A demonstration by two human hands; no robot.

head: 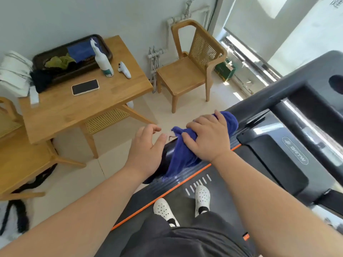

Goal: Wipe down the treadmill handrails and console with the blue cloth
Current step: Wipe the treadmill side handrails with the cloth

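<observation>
Right hand (pixel 207 138) grips blue cloth (pixel 179 158), apparently lengthwise along handrail (pixel 168 153).

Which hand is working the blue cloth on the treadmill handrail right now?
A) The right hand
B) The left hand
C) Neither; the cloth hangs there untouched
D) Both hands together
A: the right hand has its fingers curled over the blue cloth draped across the handrail, while the left hand is beside it with loose fingers, holding nothing.
</observation>
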